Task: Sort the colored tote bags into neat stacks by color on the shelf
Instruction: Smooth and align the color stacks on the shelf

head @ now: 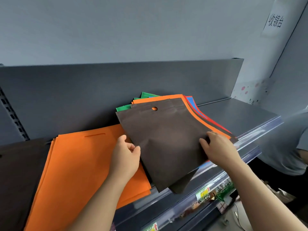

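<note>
A brown tote bag lies on top of a mixed pile on the grey shelf. My left hand pinches its left edge. My right hand grips its right edge, fingers curled over the fabric. Under it show orange, green, blue and red bags, fanned out unevenly. Another brown bag's corner sticks out below, past the shelf's front. To the left sits a flat stack of orange bags. At the far left lies a dark brown stack.
The shelf's grey back panel rises behind the bags. A clear price strip runs along the shelf's front edge. A lower shelf with packaged goods shows beneath. A person in a grey shirt stands at the right. A paper sign hangs on the wall.
</note>
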A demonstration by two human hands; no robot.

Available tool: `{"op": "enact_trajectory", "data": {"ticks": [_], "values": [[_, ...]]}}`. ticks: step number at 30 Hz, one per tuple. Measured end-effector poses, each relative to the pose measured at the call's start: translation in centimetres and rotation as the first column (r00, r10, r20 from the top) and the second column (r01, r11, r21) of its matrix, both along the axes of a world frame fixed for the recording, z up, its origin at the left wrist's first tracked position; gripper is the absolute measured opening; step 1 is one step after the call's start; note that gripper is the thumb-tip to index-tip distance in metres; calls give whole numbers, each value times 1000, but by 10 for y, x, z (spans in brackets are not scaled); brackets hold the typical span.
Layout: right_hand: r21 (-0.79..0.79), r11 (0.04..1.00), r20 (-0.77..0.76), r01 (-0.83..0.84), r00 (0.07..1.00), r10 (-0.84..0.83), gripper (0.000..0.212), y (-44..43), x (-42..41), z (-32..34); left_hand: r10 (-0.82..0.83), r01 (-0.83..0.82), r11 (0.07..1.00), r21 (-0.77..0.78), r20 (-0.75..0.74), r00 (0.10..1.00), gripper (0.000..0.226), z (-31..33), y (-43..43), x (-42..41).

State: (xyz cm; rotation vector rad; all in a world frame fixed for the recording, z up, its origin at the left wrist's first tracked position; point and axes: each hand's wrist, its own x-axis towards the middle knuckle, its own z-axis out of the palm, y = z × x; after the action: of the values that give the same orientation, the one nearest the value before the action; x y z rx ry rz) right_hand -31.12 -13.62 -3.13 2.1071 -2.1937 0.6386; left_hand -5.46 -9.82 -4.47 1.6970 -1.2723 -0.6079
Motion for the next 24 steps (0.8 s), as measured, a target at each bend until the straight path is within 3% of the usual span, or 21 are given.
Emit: {"op": "enact_trajectory", "data": {"ticks": [5,9,16,21,24], "values": [[-24,993,-34,-120,992,119,25,6,0,-8,34,-28,998,59,-94,995,67,0,12,-19],[-40,974,43,-222,974,224,23,14,-5,0,120,-117,993,35,-98,988,70,2,17,-26],[60,992,1,-110,994,110,36,2,-18,-6,152,-150,988,21,-135,979,72,6,30,-30],[31,982,56,-188,981,186,41,4,-7,-4,108,-103,994,45,-137,985,41,0,38,-39],[57,993,-33,-105,994,107,41,6,-4,-3,106,-106,994,11,-164,981,50,1,42,-39]]}}
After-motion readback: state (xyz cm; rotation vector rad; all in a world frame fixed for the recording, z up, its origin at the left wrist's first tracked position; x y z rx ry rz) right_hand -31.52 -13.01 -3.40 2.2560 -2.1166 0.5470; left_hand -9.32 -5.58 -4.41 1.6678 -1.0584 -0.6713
